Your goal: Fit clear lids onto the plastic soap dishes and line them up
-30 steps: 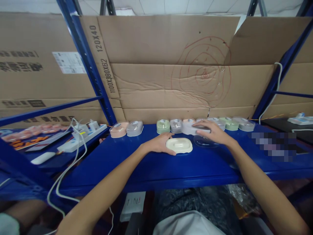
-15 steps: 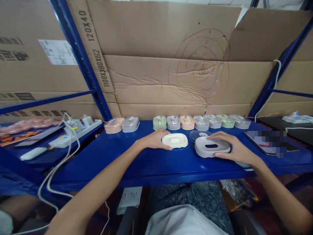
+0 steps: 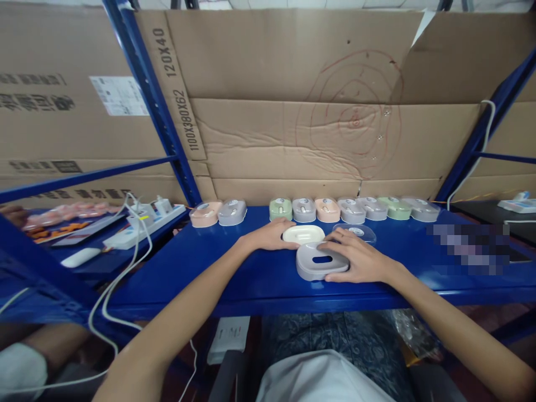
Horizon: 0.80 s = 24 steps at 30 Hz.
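Blue shelf, grey tray under right grip

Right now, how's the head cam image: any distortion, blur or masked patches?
Head view: wide-angle bend bows the blue uprights and stretches both forearms at the edges; lighting is flat, with soft shadows only. A pixelated patch masks something on the shelf at right. The grey tray under the right hand and the cream tray by the left hand are fairly sharp.

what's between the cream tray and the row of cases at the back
Bare blue shelf, in the head view. The clear lid lies right of the cream tray, not between it and the row of cases.
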Tool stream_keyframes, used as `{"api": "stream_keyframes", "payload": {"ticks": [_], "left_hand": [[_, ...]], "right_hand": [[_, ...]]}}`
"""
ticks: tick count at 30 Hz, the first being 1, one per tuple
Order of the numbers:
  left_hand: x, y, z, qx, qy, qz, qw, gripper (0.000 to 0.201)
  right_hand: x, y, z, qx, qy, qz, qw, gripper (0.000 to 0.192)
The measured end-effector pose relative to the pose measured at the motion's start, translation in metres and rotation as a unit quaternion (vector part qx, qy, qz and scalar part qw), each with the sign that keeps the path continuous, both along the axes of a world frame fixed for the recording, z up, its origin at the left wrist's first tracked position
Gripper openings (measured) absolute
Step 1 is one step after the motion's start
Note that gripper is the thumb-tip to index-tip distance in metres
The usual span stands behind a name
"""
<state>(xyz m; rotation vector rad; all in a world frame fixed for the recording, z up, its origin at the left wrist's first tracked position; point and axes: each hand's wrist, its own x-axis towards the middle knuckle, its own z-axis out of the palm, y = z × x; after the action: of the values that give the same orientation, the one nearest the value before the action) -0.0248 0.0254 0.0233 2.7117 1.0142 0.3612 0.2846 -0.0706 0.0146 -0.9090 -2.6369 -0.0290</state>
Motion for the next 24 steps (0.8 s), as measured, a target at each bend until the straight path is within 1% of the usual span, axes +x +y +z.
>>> {"api": "stream_keyframes", "payload": {"ticks": [4,8,10,13,15,18,21,24], "left_hand": [[-0.003,0.003,-0.001,0.000,-0.011,-0.013,1.000,0.059],[-0.004,0.005,-0.003,0.002,-0.016,-0.011,1.000,0.057],[-0.005,0.006,-0.004,0.004,-0.014,-0.003,1.000,0.057],[-0.004,0.009,-0.008,0.009,-0.017,-0.001,1.000,0.059],[-0.004,0.012,-0.012,0.022,-0.024,0.002,0.999,0.057],[-0.004,0.018,-0.017,0.056,-0.029,0.029,0.998,0.052],[-0.006,0.022,-0.019,0.078,-0.030,0.048,0.995,0.046],[-0.007,0.023,-0.018,0.083,-0.031,0.046,0.995,0.041]], "right_hand": [[-0.010,0.008,0.001,0.020,-0.014,0.011,1.000,0.072],[-0.019,0.019,0.011,-0.011,0.001,0.030,0.999,0.076],[-0.023,0.028,0.017,-0.029,0.041,0.038,0.998,0.069],[-0.023,0.047,0.021,-0.020,0.130,0.030,0.991,0.044],[-0.017,0.058,0.018,0.010,0.174,0.001,0.985,0.044],[-0.001,0.067,0.007,0.045,0.199,-0.062,0.977,0.043],[0.010,0.072,-0.004,0.042,0.204,-0.109,0.972,0.042],[0.011,0.076,-0.011,0.023,0.194,-0.115,0.974,0.045]]}}
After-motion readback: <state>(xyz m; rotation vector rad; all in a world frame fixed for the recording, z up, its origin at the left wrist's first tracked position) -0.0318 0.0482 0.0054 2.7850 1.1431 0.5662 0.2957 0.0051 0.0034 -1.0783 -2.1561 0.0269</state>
